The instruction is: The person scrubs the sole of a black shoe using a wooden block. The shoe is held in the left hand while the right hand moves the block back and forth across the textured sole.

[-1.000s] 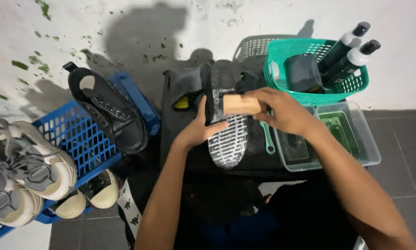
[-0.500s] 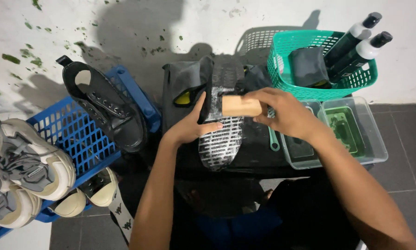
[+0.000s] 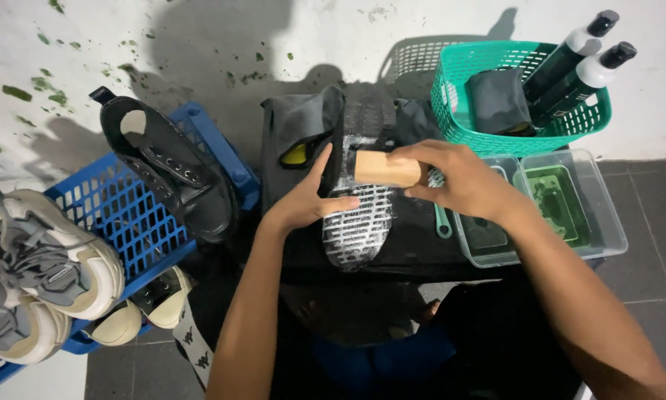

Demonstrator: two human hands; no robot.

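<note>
The right hand (image 3: 462,180) is closed around a wooden brush (image 3: 387,169), fingers over its top and thumb beneath, pressing it down on the upturned sole of a dark shoe (image 3: 359,215). The sole is foamy white below the brush and darker above it. The left hand (image 3: 309,200) clamps the shoe from the other side, thumb lying across the sole just under the brush and fingers wrapped round the edge, so the shoe sits between the two hands on a black surface (image 3: 414,248).

Just beyond the right hand's knuckles lies a clear plastic tub (image 3: 603,215) holding greenish water, and a green handle (image 3: 442,222) (probably a second brush, though its head is hidden) pokes out beneath the wrist. Above that hand stands a green basket (image 3: 451,104) with a dark cloth (image 3: 498,100) and two black-capped bottles (image 3: 581,63). Well to the left of the left hand, a black boot (image 3: 170,178) leans on a blue crate (image 3: 118,222), with grey sneakers (image 3: 37,274) beside it.
</note>
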